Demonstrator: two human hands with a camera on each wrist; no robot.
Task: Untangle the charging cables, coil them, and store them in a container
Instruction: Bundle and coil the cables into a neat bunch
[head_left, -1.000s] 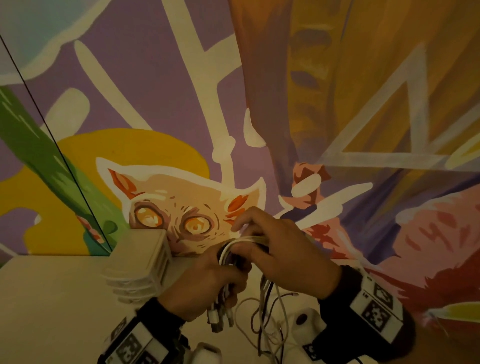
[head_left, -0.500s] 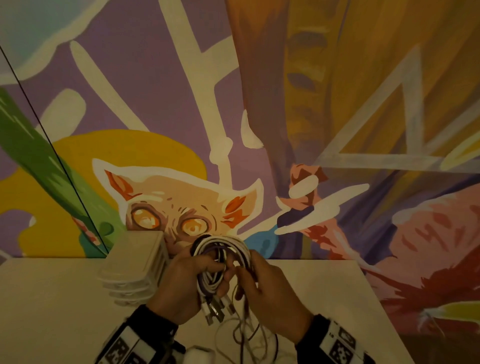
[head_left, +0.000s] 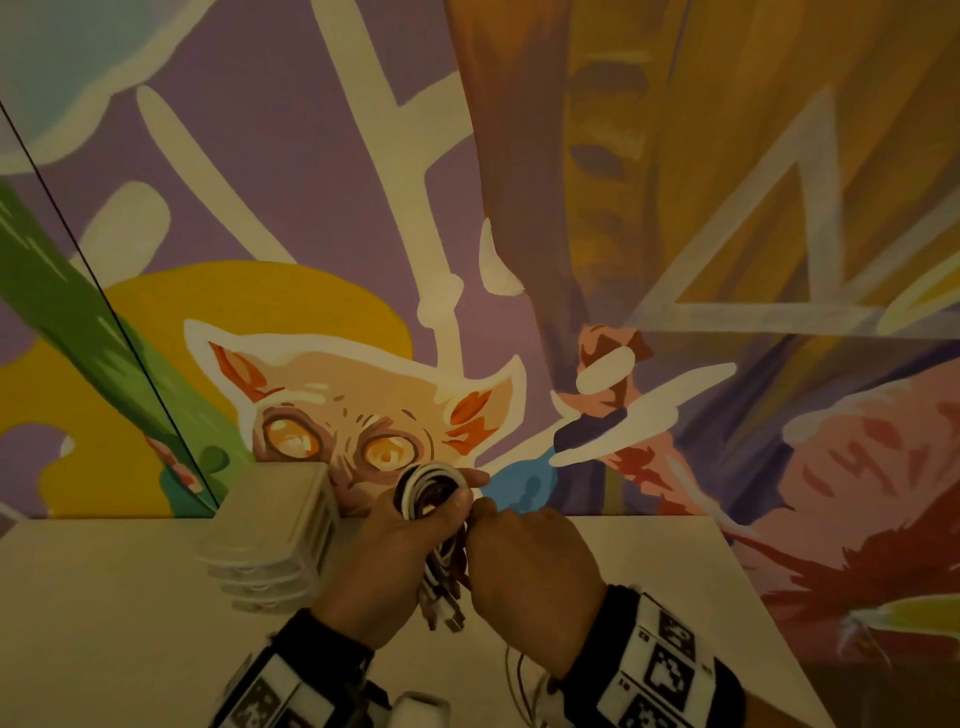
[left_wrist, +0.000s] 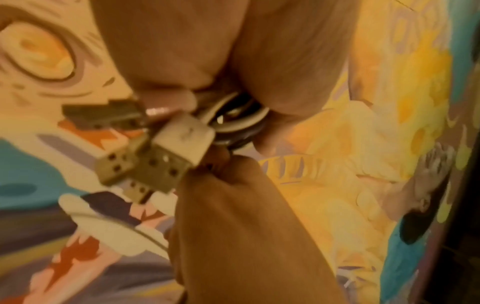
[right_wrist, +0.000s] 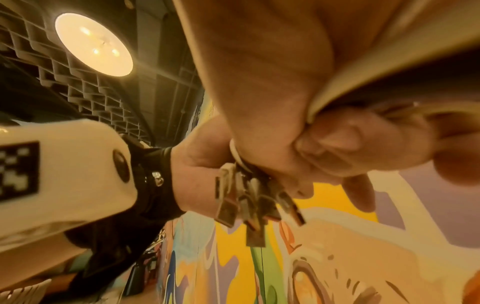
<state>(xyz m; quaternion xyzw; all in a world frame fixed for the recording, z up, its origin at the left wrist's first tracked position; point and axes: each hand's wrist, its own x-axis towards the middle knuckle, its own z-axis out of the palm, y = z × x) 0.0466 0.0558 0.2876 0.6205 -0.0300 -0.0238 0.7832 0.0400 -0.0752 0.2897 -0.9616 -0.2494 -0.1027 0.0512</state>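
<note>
My left hand (head_left: 410, 530) grips a coil of white and dark charging cables (head_left: 428, 491) held upright above the table, its thumb across the coil's front. A cluster of USB plugs (head_left: 447, 613) hangs below that fist; the same USB plugs (left_wrist: 155, 160) fill the left wrist view and show again as USB plugs (right_wrist: 249, 205) in the right wrist view. Pressed against the left hand, my right hand (head_left: 485, 514) pinches a cable strand next to the coil. A few loose strands (head_left: 514, 675) trail below the right wrist.
A stack of pale plastic containers (head_left: 270, 535) stands on the white table (head_left: 104, 623), just left of my hands, against the painted mural wall. A small white object (head_left: 421, 709) lies at the bottom edge. The table's right edge runs diagonally past my right wrist.
My right hand left the top of the coil, swung down below it, and now pinches beside the left thumb. The coil looks tighter and fewer loose strands hang below.
</note>
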